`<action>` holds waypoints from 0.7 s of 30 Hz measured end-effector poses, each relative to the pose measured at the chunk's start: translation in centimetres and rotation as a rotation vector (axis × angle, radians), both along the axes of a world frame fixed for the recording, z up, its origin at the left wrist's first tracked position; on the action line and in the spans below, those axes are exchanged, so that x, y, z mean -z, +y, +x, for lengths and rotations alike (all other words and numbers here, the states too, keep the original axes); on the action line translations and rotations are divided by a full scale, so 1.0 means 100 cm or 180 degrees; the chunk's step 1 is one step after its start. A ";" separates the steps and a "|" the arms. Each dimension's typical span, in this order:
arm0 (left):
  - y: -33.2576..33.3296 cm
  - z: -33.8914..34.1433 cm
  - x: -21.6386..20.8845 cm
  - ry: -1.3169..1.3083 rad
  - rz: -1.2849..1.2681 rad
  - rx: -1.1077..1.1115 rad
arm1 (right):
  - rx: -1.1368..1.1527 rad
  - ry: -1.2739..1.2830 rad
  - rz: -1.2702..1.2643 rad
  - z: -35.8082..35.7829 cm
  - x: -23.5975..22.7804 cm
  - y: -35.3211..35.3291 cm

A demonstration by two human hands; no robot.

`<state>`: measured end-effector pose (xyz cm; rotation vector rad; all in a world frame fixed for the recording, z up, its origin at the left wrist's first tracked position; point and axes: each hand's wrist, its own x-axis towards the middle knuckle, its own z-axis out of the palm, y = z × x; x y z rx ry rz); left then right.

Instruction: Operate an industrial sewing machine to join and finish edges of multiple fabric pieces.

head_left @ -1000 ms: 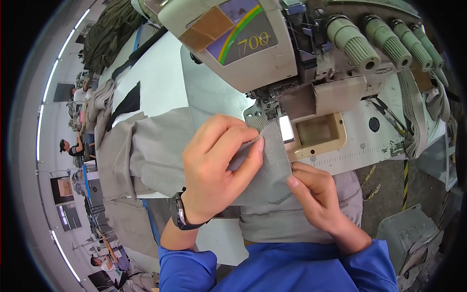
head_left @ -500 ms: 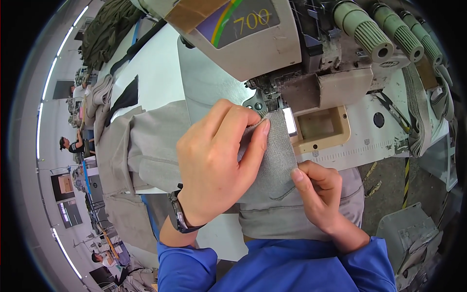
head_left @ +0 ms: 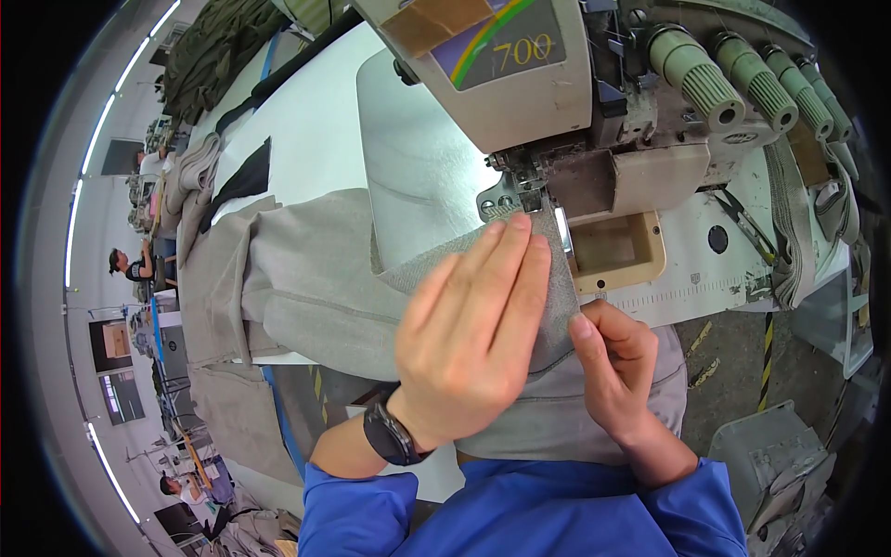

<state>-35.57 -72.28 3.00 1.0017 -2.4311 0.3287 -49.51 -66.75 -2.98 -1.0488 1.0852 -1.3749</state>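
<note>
A workshop with co-workers (head_left: pixel 141 266) along the far left was recorded behind a white bench (head_left: pixel 320 111). A pale sewing machine (head_left: pixel 529 88) was seated at its far side; scissors (head_left: pixel 745 221) were noted on the right, a black cloth (head_left: pixel 246 176) on the left.

The grey cloth (head_left: pixel 334 269) was found spread from the bench's left part to just before the machine's needle area, its near part hanging toward the lap. The left hand (head_left: pixel 478 339) was laid on it, fingers straight and together, nothing pinched; no closed grip was formed. By the right hand (head_left: pixel 617 362) the cloth's right edge was pinched between thumb and curled forefinger.

The cloth was judged light, soft and limp, with a slightly napped face, unlikely to slip or break but prone to fold. Hold was judged best taken at the edge, with a flat palm for smoothing.
</note>
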 end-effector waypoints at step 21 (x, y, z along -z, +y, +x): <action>0.002 0.018 0.009 0.0264 0.0723 0.0028 | -0.0060 0.0125 -0.0165 0.005 -0.010 -0.021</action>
